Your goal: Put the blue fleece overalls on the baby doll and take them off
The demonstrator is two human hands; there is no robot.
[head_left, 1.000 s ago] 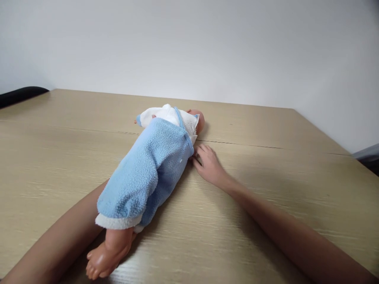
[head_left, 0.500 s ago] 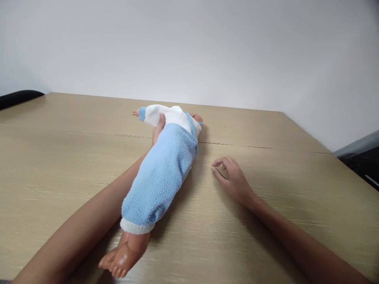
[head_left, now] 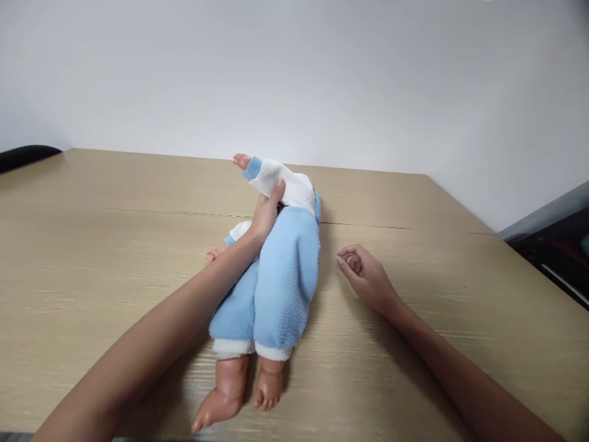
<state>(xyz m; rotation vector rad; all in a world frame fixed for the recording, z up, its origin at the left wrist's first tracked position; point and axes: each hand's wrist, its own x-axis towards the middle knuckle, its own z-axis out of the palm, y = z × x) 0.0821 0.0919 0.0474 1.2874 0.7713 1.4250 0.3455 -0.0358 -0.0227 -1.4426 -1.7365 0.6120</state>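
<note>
A baby doll (head_left: 288, 276) in a blue and white fleece outfit lies on the table with its bare feet toward me. Its head is hidden behind the torso and collar at the far end. My left hand (head_left: 268, 207) grips the doll at its upper body, under the raised sleeve, with the thumb on the white cloth. One doll arm points up and left; the other shows beyond my left forearm. To the right of the doll, apart from it, my right hand (head_left: 363, 273) rests at the table with its fingers curled in and nothing visible in them.
The wooden table (head_left: 115, 258) has a seam running across it. Behind it stands a plain pale wall (head_left: 294, 73). A dark curved object (head_left: 30, 156) shows at the left edge, and a black item (head_left: 556, 245) lies beyond the table's right edge.
The doll has turned and shifted to the right, so both legs and the second arm now show. My left hand has moved right with it. The right hand's fingers have curled in further.
</note>
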